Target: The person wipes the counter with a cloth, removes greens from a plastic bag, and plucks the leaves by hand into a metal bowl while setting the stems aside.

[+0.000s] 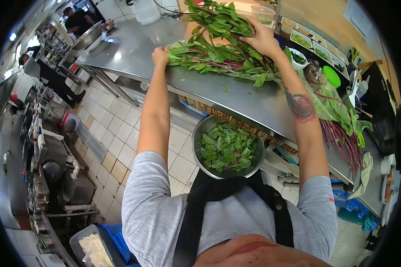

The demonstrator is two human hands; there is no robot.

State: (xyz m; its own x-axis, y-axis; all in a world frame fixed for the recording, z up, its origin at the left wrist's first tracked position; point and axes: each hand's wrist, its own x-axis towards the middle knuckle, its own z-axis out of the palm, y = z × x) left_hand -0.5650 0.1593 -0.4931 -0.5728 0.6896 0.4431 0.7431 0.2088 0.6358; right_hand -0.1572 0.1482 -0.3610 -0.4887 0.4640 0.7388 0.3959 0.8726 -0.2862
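**At the steel counter (200, 84), one leafy bunch (223, 20) is held up over one leaf pile (211, 58)**

Closest, below the counter's edge and by the wearer's body, sits one metal colander (196, 147) with loose green leaves (228, 147) inside, too many to count. One grey tub (77, 242) of a white, grainy food is at the lower left.

Two hands work above the counter, well apart from each other. The right hand (259, 38) is clamped around the stem end of the bunch, whose leaves spread leftward from it. The left hand (160, 56) is closed on the left end of a plastic bag (178, 46) spread with the pile. The pile lies between and below the hands, just beside the left one; the raised bunch partly overlaps it from this view.

Right of the right forearm, many red stems (341, 140) hang at the counter's edge. Beyond them are one bright green lid (331, 76) and at least three white trays (311, 44) of chopped greens.

Farthest off, one large metal bowl (87, 38) rests at the counter's far left end, and two people (78, 24) stand in the background.
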